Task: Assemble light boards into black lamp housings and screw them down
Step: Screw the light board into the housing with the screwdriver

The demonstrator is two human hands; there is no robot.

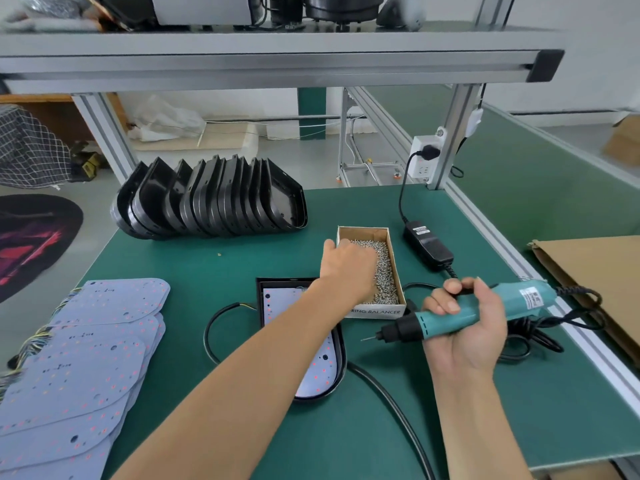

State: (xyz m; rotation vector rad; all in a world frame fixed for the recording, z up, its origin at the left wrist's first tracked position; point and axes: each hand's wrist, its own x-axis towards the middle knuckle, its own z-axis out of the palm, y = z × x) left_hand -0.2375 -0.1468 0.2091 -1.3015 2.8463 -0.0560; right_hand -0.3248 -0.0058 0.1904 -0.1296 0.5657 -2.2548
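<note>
Your left hand (346,268) sits in the screw box (394,258), cardboard walls close beyond and right of the fingers. Open green mat (214,271) left of them. Adapter brick (427,244) and coiled cable (540,334) crowd your right hand (467,327).

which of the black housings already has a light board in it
The black housing lying flat at the table's middle, under the left forearm, holds a light board. The row of housings standing on edge at the back are bare shells.
</note>
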